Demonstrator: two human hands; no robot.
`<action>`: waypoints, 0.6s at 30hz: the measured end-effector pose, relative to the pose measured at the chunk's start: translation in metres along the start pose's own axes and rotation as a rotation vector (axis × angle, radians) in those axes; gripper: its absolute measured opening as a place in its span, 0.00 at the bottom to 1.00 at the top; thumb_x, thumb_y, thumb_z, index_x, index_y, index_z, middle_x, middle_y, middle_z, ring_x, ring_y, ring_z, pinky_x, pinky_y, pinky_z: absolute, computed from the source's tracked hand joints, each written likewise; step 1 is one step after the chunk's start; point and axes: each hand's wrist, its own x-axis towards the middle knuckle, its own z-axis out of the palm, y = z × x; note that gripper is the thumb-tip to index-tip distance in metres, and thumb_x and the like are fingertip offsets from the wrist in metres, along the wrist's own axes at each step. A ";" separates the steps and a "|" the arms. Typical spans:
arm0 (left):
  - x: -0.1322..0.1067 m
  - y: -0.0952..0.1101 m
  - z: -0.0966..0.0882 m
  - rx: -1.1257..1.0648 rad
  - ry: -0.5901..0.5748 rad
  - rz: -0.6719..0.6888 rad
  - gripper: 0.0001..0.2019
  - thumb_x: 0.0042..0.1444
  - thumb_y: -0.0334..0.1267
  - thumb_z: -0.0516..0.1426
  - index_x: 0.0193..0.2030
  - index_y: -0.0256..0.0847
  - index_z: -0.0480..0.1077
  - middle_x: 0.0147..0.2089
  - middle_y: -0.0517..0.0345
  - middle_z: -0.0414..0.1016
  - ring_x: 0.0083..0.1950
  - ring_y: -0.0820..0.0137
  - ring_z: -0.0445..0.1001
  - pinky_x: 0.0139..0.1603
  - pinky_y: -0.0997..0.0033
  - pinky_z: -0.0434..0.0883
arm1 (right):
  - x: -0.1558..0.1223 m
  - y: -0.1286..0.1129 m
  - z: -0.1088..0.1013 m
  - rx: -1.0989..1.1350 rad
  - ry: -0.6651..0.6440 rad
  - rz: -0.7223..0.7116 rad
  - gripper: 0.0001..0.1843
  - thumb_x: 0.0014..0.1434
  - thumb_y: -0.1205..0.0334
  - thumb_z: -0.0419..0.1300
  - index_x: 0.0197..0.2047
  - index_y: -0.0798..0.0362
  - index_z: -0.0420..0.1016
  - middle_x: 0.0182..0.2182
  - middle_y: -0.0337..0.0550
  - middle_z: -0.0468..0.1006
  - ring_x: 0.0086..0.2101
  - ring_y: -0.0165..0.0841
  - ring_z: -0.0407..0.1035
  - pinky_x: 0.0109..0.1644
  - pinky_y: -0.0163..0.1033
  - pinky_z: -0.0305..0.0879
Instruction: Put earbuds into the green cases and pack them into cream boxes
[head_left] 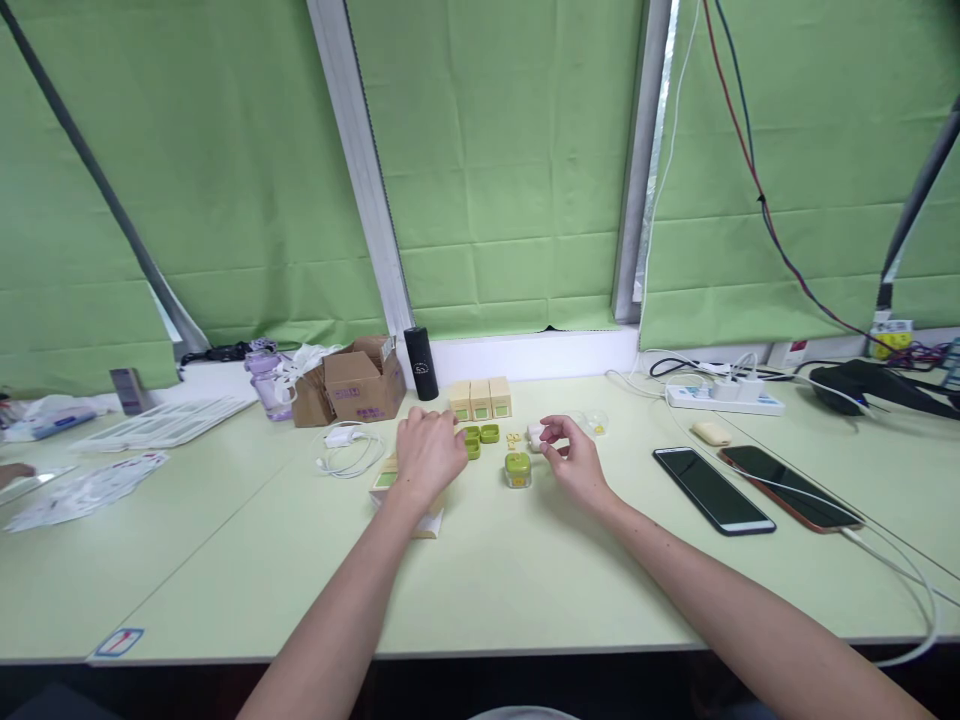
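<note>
My left hand [429, 452] reaches over small cardboard boxes, with its thumb beside green square caps [472, 446]. The back of this hand hides most of its fingers and whatever is under them. One green-labelled box [385, 480] shows partly beneath the wrist. My right hand [574, 458] has its thumb and fingers curved apart, next to a small whitish piece [535, 437]; contact with it is unclear. Between the hands stands a clear square jar with a green lid [517, 470]. Tiny yellow pieces [513, 440] lie behind it.
Three upright boxes [481, 399], a black bottle [421, 364] and an opened carton [365, 380] stand at the back. A coiled white cable [351, 445] lies left. Two phones [714, 490], a power strip [724, 397] and loose cables occupy the right. Another person's hand [15, 474] shows far left.
</note>
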 end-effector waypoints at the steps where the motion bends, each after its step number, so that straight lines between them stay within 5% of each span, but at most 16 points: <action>1: -0.002 -0.006 -0.006 0.049 -0.014 -0.014 0.13 0.62 0.42 0.57 0.46 0.40 0.80 0.44 0.38 0.83 0.55 0.42 0.71 0.54 0.49 0.65 | 0.000 0.000 0.000 0.001 -0.001 0.002 0.17 0.58 0.59 0.59 0.51 0.49 0.73 0.40 0.44 0.79 0.42 0.40 0.74 0.40 0.43 0.68; 5: -0.020 -0.020 -0.017 0.224 -0.128 -0.053 0.16 0.62 0.45 0.56 0.48 0.37 0.79 0.44 0.34 0.83 0.56 0.40 0.70 0.54 0.48 0.64 | 0.001 0.001 0.002 -0.008 -0.007 0.006 0.17 0.58 0.59 0.59 0.51 0.49 0.73 0.40 0.44 0.79 0.42 0.40 0.74 0.39 0.42 0.68; 10: -0.037 -0.018 -0.009 0.299 -0.220 -0.030 0.21 0.63 0.49 0.55 0.53 0.35 0.78 0.49 0.33 0.82 0.60 0.41 0.69 0.57 0.48 0.61 | 0.000 0.001 0.001 -0.020 -0.014 0.002 0.17 0.58 0.58 0.59 0.51 0.49 0.73 0.40 0.44 0.79 0.42 0.40 0.74 0.39 0.42 0.68; 14: -0.043 -0.013 -0.005 0.325 -0.225 -0.004 0.21 0.65 0.49 0.55 0.45 0.33 0.81 0.49 0.31 0.81 0.60 0.41 0.69 0.57 0.48 0.61 | 0.000 0.001 0.001 -0.024 -0.001 -0.005 0.18 0.58 0.58 0.59 0.52 0.49 0.73 0.40 0.45 0.79 0.43 0.41 0.74 0.39 0.42 0.69; 18: -0.048 -0.011 -0.002 0.350 -0.193 0.014 0.21 0.64 0.49 0.57 0.52 0.34 0.79 0.52 0.32 0.79 0.59 0.42 0.69 0.56 0.49 0.62 | 0.000 0.001 0.001 -0.028 -0.004 -0.019 0.17 0.58 0.59 0.59 0.52 0.49 0.73 0.40 0.45 0.79 0.43 0.41 0.74 0.39 0.42 0.69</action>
